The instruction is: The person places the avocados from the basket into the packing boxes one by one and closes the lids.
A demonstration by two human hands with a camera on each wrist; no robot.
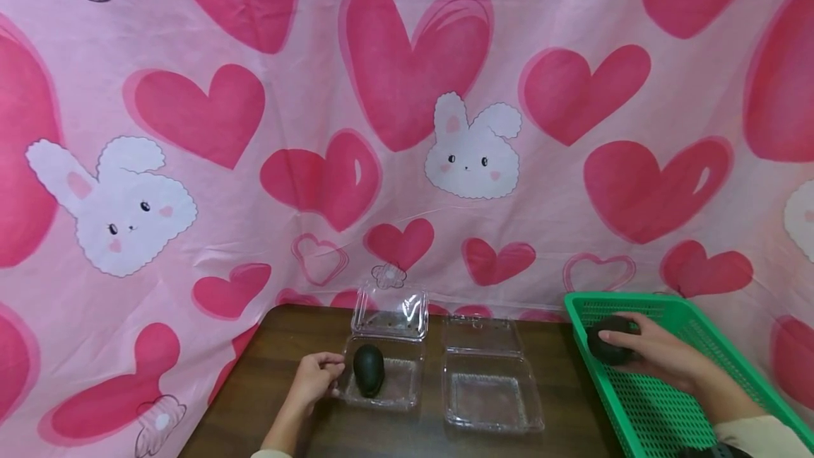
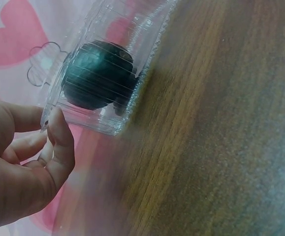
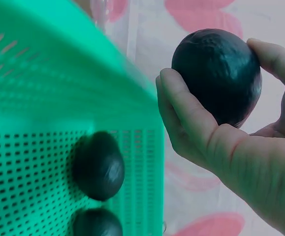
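Note:
My left hand [image 1: 314, 378] pinches the left rim of a clear plastic clamshell box [image 1: 407, 401] between thumb and fingers. One dark avocado [image 1: 369, 370] lies in that box, toward its left side; its lid [image 1: 389, 313] stands raised at the back. In the left wrist view the avocado [image 2: 99, 74] shows through the clear wall. My right hand [image 1: 664, 352] grips another dark avocado [image 1: 609, 340] over the left part of the green basket [image 1: 626, 412]. Thumb and fingers wrap its sides in the right wrist view, where more avocados [image 3: 99, 166] lie inside the basket.
Right of the first box, a second clear clamshell box [image 1: 490, 401] lies with its lid [image 1: 482, 335] folded back and nothing in it. Both boxes rest on a brown wooden table [image 1: 566, 391]. A pink cloth [image 1: 407, 189] with hearts and rabbits hangs behind the table.

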